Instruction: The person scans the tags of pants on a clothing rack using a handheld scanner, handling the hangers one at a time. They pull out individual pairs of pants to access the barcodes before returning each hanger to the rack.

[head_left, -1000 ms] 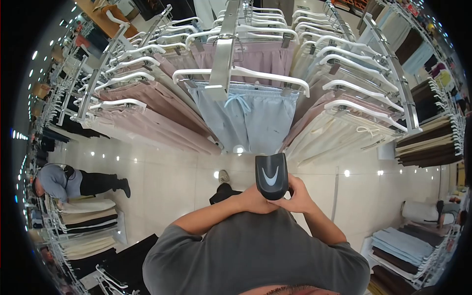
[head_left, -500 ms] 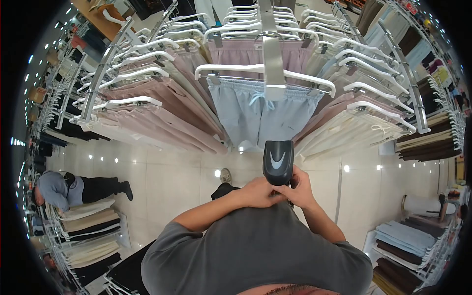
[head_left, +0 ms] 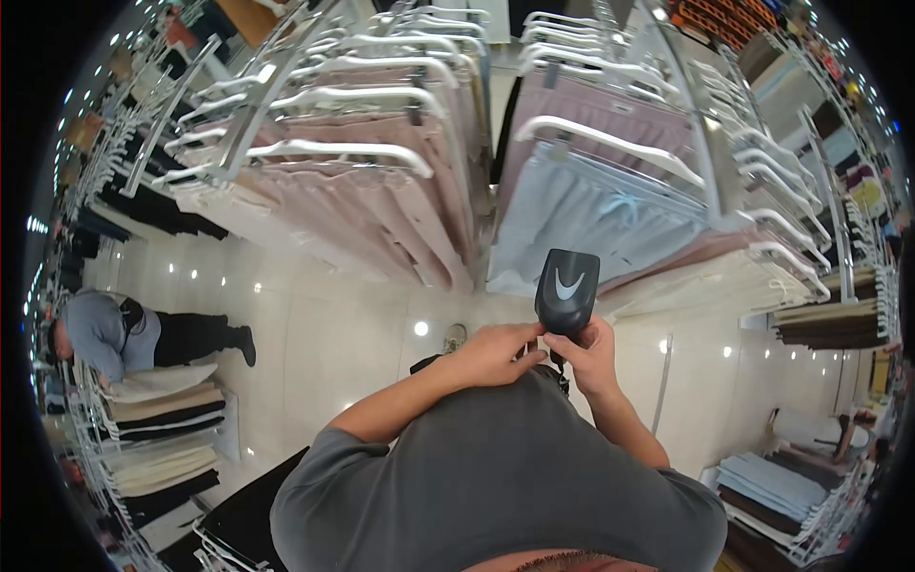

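A dark grey handheld barcode scanner (head_left: pixel 567 286) with a light curved mark stands in front of my chest, its head pointing forward. My right hand (head_left: pixel 593 360) is closed around its lower part, the thumb lying across just below the head. From the left, my left hand (head_left: pixel 498 354) reaches to the scanner's underside, fingers half bent and a gap showing between them and the thumb. I see nothing held in it, though its fingertips lie close to the scanner. Beyond the scanner, light blue drawstring shorts (head_left: pixel 581 205) hang from a white hanger (head_left: pixel 610 145).
Pink trousers (head_left: pixel 353 214) hang on the rack to the left, cream trousers (head_left: pixel 705 286) to the right. Metal rails (head_left: pixel 691 105) jut toward me. At far left a person (head_left: pixel 105 334) in a grey-blue top stands by folded garments (head_left: pixel 162 410). Pale tiled floor (head_left: pixel 324 315) lies below.
The view has turned left, so the blue shorts now appear further right. My left hand has drawn slightly away from the right one. The scanner is still in my right hand.
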`<state>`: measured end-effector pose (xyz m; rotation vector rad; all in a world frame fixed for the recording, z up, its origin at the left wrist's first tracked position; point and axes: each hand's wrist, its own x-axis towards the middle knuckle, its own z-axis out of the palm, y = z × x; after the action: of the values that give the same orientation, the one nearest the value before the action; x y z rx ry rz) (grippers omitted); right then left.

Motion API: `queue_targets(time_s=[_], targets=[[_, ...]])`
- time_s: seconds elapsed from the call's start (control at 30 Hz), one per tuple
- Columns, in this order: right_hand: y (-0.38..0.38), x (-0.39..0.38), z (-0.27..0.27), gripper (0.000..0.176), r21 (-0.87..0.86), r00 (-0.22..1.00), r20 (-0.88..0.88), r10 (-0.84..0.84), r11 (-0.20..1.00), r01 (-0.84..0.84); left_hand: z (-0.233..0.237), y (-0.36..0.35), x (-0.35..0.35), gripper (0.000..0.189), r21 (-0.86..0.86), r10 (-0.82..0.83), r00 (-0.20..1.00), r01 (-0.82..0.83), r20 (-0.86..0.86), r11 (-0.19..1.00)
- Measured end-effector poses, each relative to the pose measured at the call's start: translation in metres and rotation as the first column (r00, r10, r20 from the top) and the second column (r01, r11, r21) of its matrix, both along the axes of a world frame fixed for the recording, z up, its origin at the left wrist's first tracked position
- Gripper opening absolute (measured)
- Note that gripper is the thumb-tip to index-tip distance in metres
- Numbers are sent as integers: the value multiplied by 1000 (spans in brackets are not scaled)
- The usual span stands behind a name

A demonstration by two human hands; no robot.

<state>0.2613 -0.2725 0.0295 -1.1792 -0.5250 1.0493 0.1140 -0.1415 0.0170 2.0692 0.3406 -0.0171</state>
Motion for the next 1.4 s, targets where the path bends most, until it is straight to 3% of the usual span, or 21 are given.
queue_targets(time_s=[0.1,0.17,0.2,0.27,0.37,0.5,0.57,0.67,1.07,1.2,1.3,1.4], targets=[[29,-28,0,34,-27,998,9,60,998,-60,-6,33,-33,27,-14,143,989,-143,42,990],[48,-44,0,35,-34,995,6,100,994,-99,-8,57,-56,23,-135,373,921,-358,110,924],[57,-53,0,35,-38,993,4,116,993,-116,-9,71,-67,23,-137,383,918,-367,108,920],[73,-69,-2,33,-28,989,57,135,991,-134,-9,104,-87,20,-383,559,774,-440,298,812],[90,-89,5,32,-19,979,105,175,985,-174,-2,156,-117,24,-511,653,701,-464,288,724],[104,-122,11,34,4,981,49,190,982,-191,31,211,-133,29,-494,649,635,-440,419,750],[105,-130,13,35,6,978,90,188,982,-190,45,227,-132,41,-630,701,551,-360,452,689],[104,-136,18,37,16,975,139,175,984,-179,68,237,-125,47,-710,733,526,-303,432,636],[76,-140,16,45,64,979,148,140,986,-151,107,224,-97,50,-668,681,496,-241,539,704],[55,-130,17,45,67,954,201,222,969,-240,117,200,-87,45,-698,685,513,-210,518,685],[38,-121,24,47,93,922,215,322,933,-347,116,177,-85,62,-691,641,626,-216,444,690],[28,-111,34,53,140,886,248,391,891,-432,113,159,-90,64,-684,617,692,-244,374,688]])
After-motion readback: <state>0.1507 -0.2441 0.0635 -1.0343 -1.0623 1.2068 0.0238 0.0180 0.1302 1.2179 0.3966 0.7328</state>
